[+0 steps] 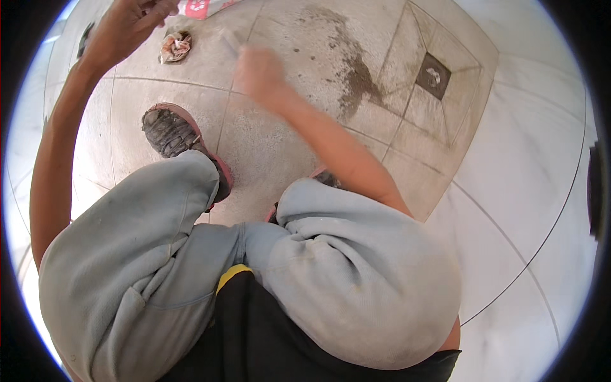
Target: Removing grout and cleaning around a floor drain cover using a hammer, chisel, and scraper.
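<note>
My left hand [132,27] is raised at the upper left, its fingers loosely bent and apart, with nothing visible in them. Its fingertips are close to the edge of a white and red plastic bag [200,7], which the frame's top cuts off. Smeared by motion, my right hand [259,73] is closed in a fist over the tiled floor [267,153]. A thin, greyish tool [230,47] juts from it toward the upper left; its kind is too blurred to make out. Between the hands lies a crumpled, dirty brown-and-pink rag [175,47].
A square floor drain [433,75] sits in sloped tiles at the upper right. Left of it spreads a dark wet patch [358,83] with crumbs of dirt. White marbled wall tiles [509,210] rise on the right. My worn shoe [172,132] stands below the rag.
</note>
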Demonstrator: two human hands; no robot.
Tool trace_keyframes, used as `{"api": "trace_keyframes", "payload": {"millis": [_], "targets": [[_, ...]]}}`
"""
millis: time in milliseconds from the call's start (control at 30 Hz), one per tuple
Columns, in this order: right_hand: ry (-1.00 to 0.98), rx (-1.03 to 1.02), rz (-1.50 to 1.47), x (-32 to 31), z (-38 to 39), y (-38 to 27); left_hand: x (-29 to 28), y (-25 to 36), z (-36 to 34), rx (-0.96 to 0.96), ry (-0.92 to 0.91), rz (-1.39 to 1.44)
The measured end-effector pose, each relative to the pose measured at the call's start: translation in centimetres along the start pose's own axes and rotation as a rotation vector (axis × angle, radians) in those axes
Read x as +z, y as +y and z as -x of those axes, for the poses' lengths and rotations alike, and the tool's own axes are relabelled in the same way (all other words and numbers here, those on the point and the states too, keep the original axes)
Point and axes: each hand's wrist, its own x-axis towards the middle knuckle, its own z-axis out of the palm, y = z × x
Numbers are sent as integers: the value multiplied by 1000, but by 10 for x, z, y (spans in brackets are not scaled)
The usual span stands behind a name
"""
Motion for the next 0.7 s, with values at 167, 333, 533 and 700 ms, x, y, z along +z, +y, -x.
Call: {"api": "trace_keyframes", "payload": {"millis": [167, 333, 533, 700], "targets": [[81, 160, -48, -104, 24, 51, 18, -4, -47, 412, -189, 84], [-25, 425, -18, -249, 176, 102, 38, 35, -82, 656, -327, 124], [-358, 568, 373, -264, 350, 168, 124, 22, -156, 779, -324, 183], [-310, 289, 525, -201, 305, 179, 118, 88, -134, 785, -298, 120]]}}
